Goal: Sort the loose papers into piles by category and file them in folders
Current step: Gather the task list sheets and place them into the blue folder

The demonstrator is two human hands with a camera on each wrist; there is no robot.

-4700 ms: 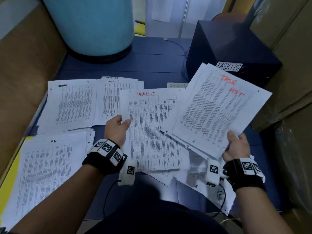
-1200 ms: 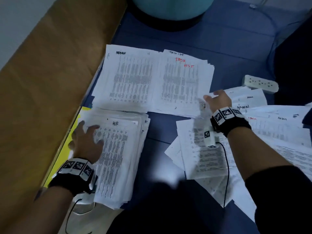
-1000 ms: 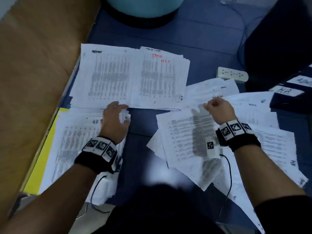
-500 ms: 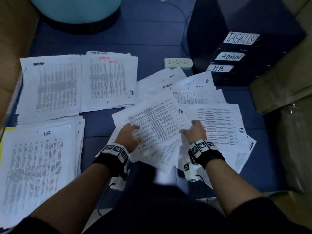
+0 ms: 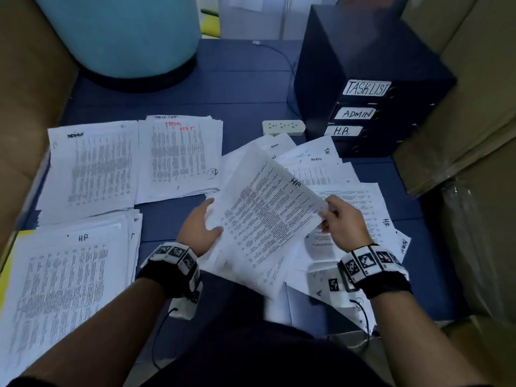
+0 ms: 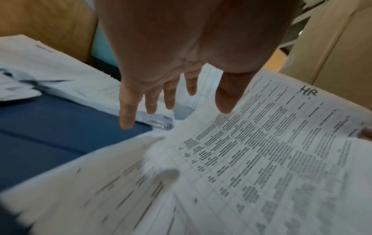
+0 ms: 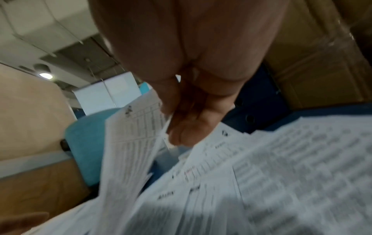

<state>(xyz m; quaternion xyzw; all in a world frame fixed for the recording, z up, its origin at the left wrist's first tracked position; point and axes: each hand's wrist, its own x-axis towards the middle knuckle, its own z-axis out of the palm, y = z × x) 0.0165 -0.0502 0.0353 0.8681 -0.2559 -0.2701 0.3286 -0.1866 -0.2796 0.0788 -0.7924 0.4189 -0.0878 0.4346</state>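
Note:
A printed sheet marked HR (image 5: pixel 268 219) is lifted, tilted, above the loose papers (image 5: pixel 351 188). My right hand (image 5: pixel 328 216) pinches its right edge between thumb and fingers. At the sheet's left edge is my left hand (image 5: pixel 205 222), fingers straight and spread. The left wrist view shows the left hand's fingers (image 6: pixel 171 101) held out above the HR sheet (image 6: pixel 261 151). Sorted piles lie to the left: ADMIN (image 5: pixel 92 169), TASKLIST (image 5: pixel 181 157) and HR (image 5: pixel 61 275). In the blurred right wrist view, my right hand (image 7: pixel 181 127) holds the sheet (image 7: pixel 128 143).
A dark stack of folders (image 5: pixel 371 65) labelled TASKLIST, ADMIN and H.R. stands at the back right, with a white power strip (image 5: pixel 283 127) beside it. Behind the piles stands a blue barrel (image 5: pixel 125 34). Cardboard boxes (image 5: pixel 469 129) wall the right side. Something yellow (image 5: pixel 4 263) shows under the HR pile.
The HR sheet has come up off the loose heap and tilted. My right hand now pinches its right edge, and my left hand has opened beside its left edge.

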